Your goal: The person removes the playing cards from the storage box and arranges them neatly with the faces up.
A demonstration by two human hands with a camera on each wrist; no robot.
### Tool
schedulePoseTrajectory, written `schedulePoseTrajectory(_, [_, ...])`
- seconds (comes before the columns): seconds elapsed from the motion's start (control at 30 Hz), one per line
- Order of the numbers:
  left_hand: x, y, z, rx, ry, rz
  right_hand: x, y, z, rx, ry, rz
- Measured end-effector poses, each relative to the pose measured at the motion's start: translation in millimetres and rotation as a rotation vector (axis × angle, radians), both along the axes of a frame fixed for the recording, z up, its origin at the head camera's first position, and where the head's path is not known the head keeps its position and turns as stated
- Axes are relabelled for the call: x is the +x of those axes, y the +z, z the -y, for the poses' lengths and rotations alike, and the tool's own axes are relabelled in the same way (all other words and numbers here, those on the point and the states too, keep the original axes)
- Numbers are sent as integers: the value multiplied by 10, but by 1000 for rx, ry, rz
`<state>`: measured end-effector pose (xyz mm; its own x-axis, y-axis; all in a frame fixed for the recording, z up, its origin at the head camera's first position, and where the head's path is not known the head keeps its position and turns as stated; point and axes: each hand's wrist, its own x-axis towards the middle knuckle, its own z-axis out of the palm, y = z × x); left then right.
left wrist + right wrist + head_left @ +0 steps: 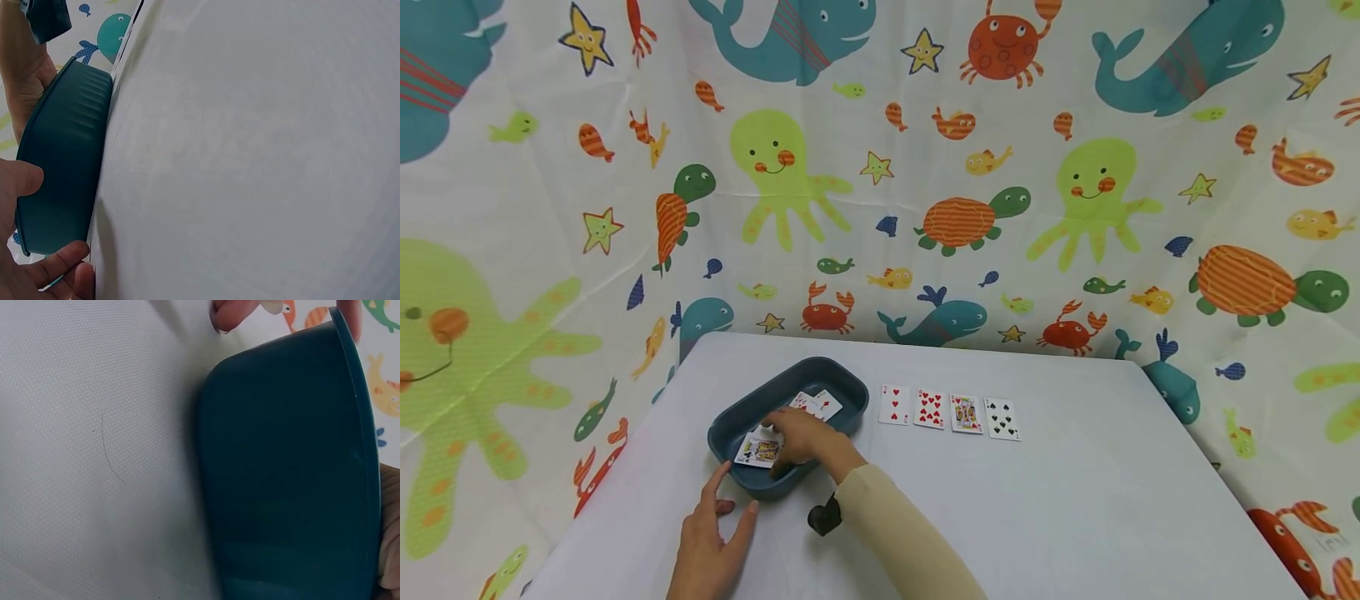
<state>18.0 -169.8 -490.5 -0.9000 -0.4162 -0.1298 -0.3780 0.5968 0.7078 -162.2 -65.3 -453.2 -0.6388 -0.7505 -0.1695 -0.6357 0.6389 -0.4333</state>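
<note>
A dark teal plastic basin (730, 421) stands on the left part of the table with loose playing cards inside. My right hand (805, 437) reaches over its near side into it, thumb and forefinger spread apart above a face card (756, 451). Its other fingertips are hidden. Two more cards (827, 405) lie farther back in the basin. My left hand (711, 533) is at the near left end of the basin, fingers apart. In the left wrist view the thumb (28, 178) is against the basin's outer wall, and the fingers (59, 265) are by its base.
Right of the basin, several face-up playing cards lie in a row, from a heart card (894, 405) to a spade card (1002, 419). White cloth covers the table (1075, 500). A curtain (880, 275) printed with sea animals hangs behind and beside it.
</note>
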Motion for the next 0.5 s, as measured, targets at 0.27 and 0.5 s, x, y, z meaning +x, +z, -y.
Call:
schedulePoseTrajectory(0.27, [-8, 6, -2, 2, -5, 0, -37, -55, 3, -15, -33, 68])
schedulePoseTrajectory(0.5, [-18, 1, -4, 0, -1, 2, -47, -65, 6, -15, -46, 65])
